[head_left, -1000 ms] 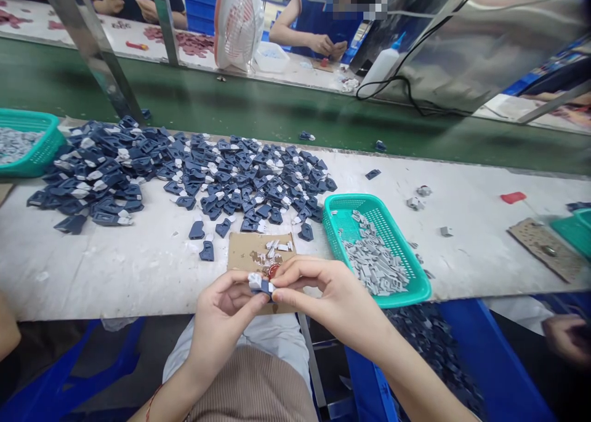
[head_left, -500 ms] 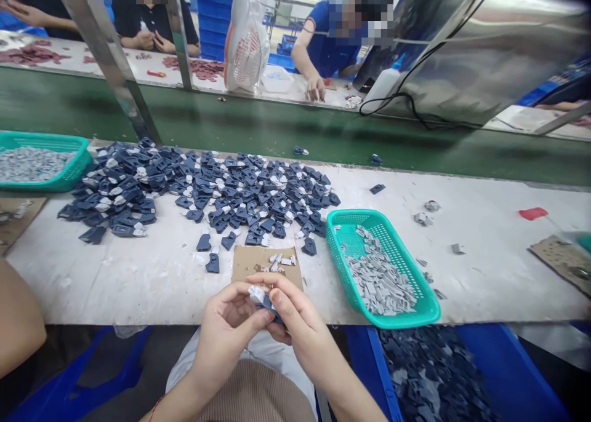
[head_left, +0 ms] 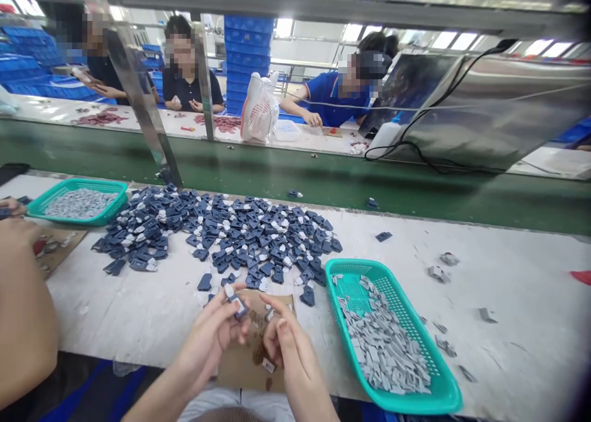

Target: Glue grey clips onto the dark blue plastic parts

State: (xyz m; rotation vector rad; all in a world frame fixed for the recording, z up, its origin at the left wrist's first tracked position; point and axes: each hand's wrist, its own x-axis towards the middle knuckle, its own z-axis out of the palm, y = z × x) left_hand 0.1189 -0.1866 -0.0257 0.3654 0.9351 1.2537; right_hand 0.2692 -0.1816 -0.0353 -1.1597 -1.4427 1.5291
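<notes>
My left hand point(head_left: 213, 331) pinches a dark blue plastic part with a pale grey piece point(head_left: 237, 305) at its upper end, tilted above the cardboard. To its right, my right hand point(head_left: 292, 348) is over the cardboard sheet point(head_left: 244, 373), index finger stretched and the other fingers curled together. Whatever those curled fingers may hold is hidden. Small pale pieces point(head_left: 268, 365) lie on the cardboard close to them. Beyond my hands spreads a large heap of dark blue parts point(head_left: 258, 237), many with pale tips.
A green basket point(head_left: 339, 323) of grey pieces stands at right, with loose scraps point(head_left: 438, 274) beyond it. Another green basket point(head_left: 122, 203) is at far left, near a neighbouring person's arm point(head_left: 28, 323). Behind a green strip point(head_left: 258, 173), several people work at another table.
My hands have parted: the blue part, earlier between both hands, is now in my left. The right has come down over the cardboard. The view has tilted up.
</notes>
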